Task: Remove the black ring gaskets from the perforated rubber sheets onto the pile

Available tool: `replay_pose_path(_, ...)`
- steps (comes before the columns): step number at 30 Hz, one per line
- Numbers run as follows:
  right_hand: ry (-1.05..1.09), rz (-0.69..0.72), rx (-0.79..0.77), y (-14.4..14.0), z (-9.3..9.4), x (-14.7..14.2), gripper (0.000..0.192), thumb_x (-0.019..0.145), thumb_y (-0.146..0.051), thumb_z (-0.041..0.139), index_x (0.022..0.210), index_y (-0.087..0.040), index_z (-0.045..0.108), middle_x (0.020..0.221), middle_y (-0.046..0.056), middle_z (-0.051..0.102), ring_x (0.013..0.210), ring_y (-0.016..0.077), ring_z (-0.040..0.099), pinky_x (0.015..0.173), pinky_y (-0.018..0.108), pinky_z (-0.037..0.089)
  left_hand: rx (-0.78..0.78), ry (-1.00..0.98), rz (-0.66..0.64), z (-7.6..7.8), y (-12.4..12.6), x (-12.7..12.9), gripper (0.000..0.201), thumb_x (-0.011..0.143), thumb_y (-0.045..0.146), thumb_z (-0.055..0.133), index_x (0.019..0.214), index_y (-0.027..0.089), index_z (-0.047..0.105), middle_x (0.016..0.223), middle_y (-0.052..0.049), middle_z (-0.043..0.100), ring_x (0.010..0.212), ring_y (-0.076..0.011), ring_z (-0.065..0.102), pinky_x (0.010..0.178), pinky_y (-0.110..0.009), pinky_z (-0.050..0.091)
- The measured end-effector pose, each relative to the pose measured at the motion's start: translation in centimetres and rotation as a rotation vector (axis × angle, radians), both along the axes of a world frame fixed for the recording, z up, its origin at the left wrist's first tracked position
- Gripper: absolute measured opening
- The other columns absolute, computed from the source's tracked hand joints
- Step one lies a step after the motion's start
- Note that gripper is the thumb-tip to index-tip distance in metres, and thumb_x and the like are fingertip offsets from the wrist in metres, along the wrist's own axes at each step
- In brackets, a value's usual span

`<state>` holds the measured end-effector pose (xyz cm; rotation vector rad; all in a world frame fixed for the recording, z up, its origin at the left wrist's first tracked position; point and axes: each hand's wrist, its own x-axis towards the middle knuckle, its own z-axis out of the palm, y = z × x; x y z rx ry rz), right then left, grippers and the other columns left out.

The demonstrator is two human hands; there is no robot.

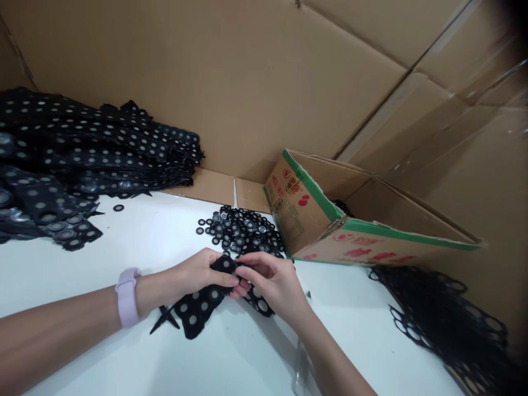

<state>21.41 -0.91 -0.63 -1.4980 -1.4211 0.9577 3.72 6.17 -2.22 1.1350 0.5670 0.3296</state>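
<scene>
Hands first, and I count two of them, both mine, meeting over one black perforated strip near the middle of the white table. I see one pink wristband on the left wrist, one cardboard box with a green edge, one loose heap of black rings too many to count, one single ring lying apart toward the left, one big stack of perforated sheets at the far left, and one tangle of emptied black webbing at the right edge.

That box lies tipped on its side with its mouth facing right; I can just make out something dark inside, but I cannot tell what it is. Brown cardboard walls stand behind the table.

My left hand comes in from the left with the forearm flat along the table, thumb and fingers pinched on the strip's upper end. My right hand reaches in from below, fingers curled and clamped on the same end, fingertips touching those of the left. Below the hands the strip's free end trails on the table, just in front of the ring heap.
</scene>
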Motion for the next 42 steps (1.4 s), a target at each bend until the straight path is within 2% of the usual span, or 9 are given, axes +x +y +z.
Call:
replay_pose_path(4, 0.037, 0.017, -0.066, 0.0, 0.1, -0.2, 0.026, 0.085, -0.043, 0.064, 0.076, -0.018, 0.069, 0.061, 0.002, 0.071, 0.056, 0.0182, 0.069, 0.055, 0.026, 0.055, 0.049, 0.003, 0.013, -0.3, -0.2, 0.1, 0.014, 0.072, 0.027, 0.080, 0.080, 0.016, 0.080, 0.079, -0.002, 0.084, 0.078, -0.0233, 0.078, 0.081, -0.034, 0.059)
replay_pose_path(9, 0.069, -0.047, -0.108, 0.4, -0.3, 0.0, 0.035, 0.086, -0.051, 0.058, 0.072, -0.019, 0.062, 0.058, 0.002, 0.069, 0.054, 0.0176, 0.067, 0.050, 0.025, 0.050, 0.106, 0.017, -0.026, -0.3, -0.8, 0.1, 0.012, 0.075, 0.024, 0.078, 0.080, 0.014, 0.081, 0.081, -0.005, 0.084, 0.081, -0.0254, 0.078, 0.080, -0.034, 0.059)
replay_pose_path(15, 0.108, -0.057, -0.095, 0.2, 0.4, -0.3, 0.025, 0.073, -0.041, 0.075, 0.083, -0.020, 0.071, 0.071, 0.001, 0.073, 0.064, 0.0170, 0.067, 0.062, 0.027, 0.054, 0.088, -0.007, 0.006, -0.1, -0.6, 0.1, 0.018, 0.077, 0.033, 0.078, 0.082, 0.016, 0.077, 0.081, -0.003, 0.083, 0.080, -0.0242, 0.078, 0.079, -0.034, 0.059)
replay_pose_path(21, 0.254, -0.104, -0.199, 0.5, -0.2, -0.4, 0.038, 0.072, -0.055, 0.072, 0.066, -0.019, 0.065, 0.058, 0.000, 0.068, 0.048, 0.0136, 0.062, 0.046, 0.023, 0.047, 0.071, -0.019, -0.007, -0.4, -0.7, 0.1, 0.019, 0.077, 0.033, 0.080, 0.084, 0.015, 0.078, 0.083, -0.005, 0.083, 0.082, -0.0251, 0.077, 0.081, -0.036, 0.058)
replay_pose_path(28, 0.341, -0.300, -0.171, 1.2, -1.2, 0.2, 0.050, 0.081, -0.072, 0.053, 0.095, -0.025, 0.049, 0.057, -0.002, 0.070, 0.047, 0.0176, 0.068, 0.042, 0.023, 0.051, -0.030, -0.079, -0.026, -0.5, -1.0, 0.2, 0.026, 0.079, 0.038, 0.077, 0.094, 0.017, 0.074, 0.094, -0.006, 0.080, 0.094, -0.0280, 0.074, 0.086, -0.043, 0.057)
replay_pose_path(32, 0.057, -0.193, 0.010, 0.7, -0.4, 0.6, 0.051, 0.093, -0.054, 0.053, 0.135, -0.026, 0.047, 0.083, 0.003, 0.078, 0.061, 0.0184, 0.072, 0.057, 0.029, 0.059, -0.080, -0.114, -0.095, -0.2, -0.6, -0.1, 0.032, 0.074, 0.032, 0.081, 0.101, 0.018, 0.071, 0.102, -0.005, 0.077, 0.101, -0.0269, 0.071, 0.090, -0.042, 0.055)
replay_pose_path(34, -0.188, -0.075, 0.128, 0.4, -0.2, 0.6, 0.040, 0.098, -0.044, 0.049, 0.132, -0.026, 0.059, 0.098, 0.007, 0.079, 0.078, 0.0215, 0.075, 0.072, 0.034, 0.060, -0.078, -0.123, -0.136, -0.2, -0.3, -0.2, 0.037, 0.067, 0.027, 0.085, 0.099, 0.018, 0.071, 0.099, -0.004, 0.077, 0.101, -0.0261, 0.070, 0.093, -0.040, 0.052)
replay_pose_path(37, -0.390, 0.095, 0.233, 0.0, -0.2, 0.0, 0.028, 0.091, -0.037, 0.062, 0.115, -0.027, 0.074, 0.118, 0.009, 0.074, 0.097, 0.0269, 0.074, 0.083, 0.036, 0.060, -0.038, -0.112, -0.155, -0.4, -0.1, -0.3, 0.025, 0.069, 0.024, 0.081, 0.091, 0.018, 0.073, 0.090, -0.002, 0.077, 0.095, -0.0236, 0.069, 0.092, -0.035, 0.049)
replay_pose_path(42, -0.535, 0.223, 0.397, -0.1, -0.7, -0.1, 0.026, 0.098, -0.032, 0.056, 0.111, -0.025, 0.077, 0.105, 0.009, 0.077, 0.086, 0.0223, 0.075, 0.074, 0.030, 0.062, -0.005, -0.087, -0.172, -0.5, 0.0, -0.3, 0.018, 0.078, 0.029, 0.078, 0.090, 0.016, 0.076, 0.087, -0.003, 0.078, 0.091, -0.0230, 0.070, 0.091, -0.033, 0.049)
